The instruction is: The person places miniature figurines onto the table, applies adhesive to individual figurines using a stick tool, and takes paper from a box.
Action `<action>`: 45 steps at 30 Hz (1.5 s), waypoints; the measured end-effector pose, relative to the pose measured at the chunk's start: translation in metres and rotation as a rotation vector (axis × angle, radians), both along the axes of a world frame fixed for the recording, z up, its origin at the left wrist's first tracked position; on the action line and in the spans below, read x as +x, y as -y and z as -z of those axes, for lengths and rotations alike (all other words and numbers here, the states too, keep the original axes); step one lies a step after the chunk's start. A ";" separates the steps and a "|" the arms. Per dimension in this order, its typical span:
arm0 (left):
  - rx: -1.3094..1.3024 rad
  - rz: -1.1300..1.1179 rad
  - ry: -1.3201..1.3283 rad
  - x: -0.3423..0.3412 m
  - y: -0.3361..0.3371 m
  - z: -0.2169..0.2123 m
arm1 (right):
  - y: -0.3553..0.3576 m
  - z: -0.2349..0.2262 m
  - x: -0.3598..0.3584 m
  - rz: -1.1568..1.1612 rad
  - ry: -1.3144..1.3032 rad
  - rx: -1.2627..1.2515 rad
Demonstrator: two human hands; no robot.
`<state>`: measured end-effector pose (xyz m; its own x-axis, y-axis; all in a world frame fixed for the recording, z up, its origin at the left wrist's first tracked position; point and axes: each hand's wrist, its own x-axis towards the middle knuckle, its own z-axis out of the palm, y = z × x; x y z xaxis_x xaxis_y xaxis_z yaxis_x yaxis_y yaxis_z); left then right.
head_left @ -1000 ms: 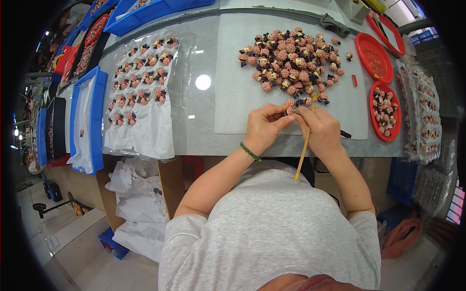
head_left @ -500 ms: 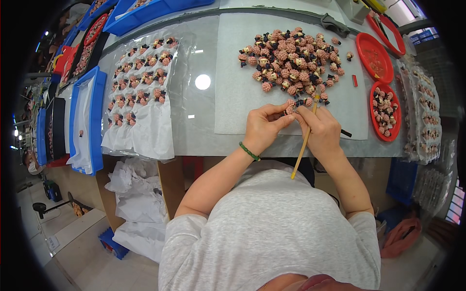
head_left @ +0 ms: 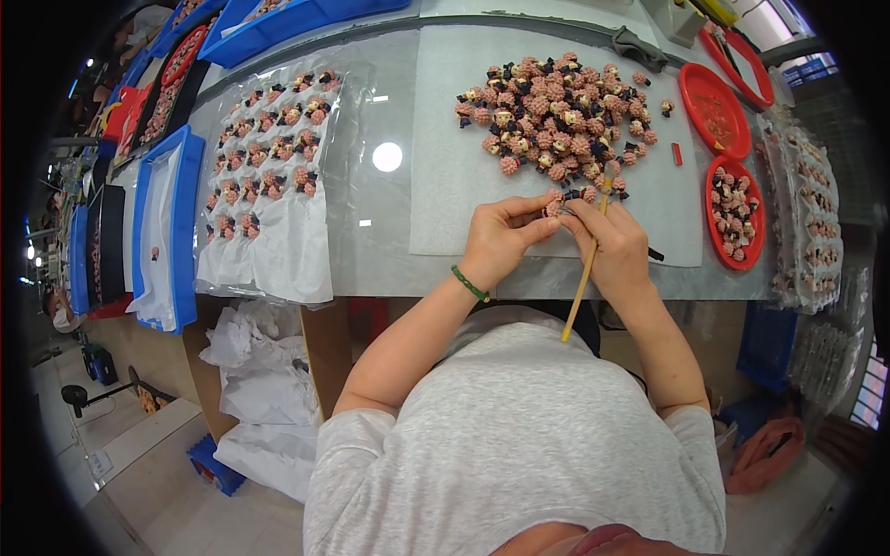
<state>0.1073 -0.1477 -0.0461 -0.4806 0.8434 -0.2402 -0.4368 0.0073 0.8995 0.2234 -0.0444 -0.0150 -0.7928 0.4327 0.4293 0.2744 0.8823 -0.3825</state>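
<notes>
- Closest to us, our right hand grips a thin wooden stick.
- Our left hand pinches a small pink figure at the stick's tip, just above the counter.
- Further out sits the pile of pink figures, with red trays to the right.

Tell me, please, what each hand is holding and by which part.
The left hand pinches a small pink knobbly figure at its side; the right hand grips a thin yellow wooden stick near its upper end.
</notes>
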 end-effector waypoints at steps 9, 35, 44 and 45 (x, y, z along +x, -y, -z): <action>0.125 0.142 -0.009 -0.008 0.003 0.004 | -0.023 -0.017 0.001 -0.245 -0.025 0.034; 0.107 0.165 0.067 -0.009 0.003 0.009 | -0.034 -0.012 -0.005 -0.376 0.051 0.102; 0.098 0.163 0.043 -0.008 0.003 0.008 | -0.034 -0.013 -0.006 -0.421 0.073 0.135; 0.097 0.163 0.043 -0.009 0.003 0.008 | -0.034 -0.013 -0.006 -0.419 0.079 0.136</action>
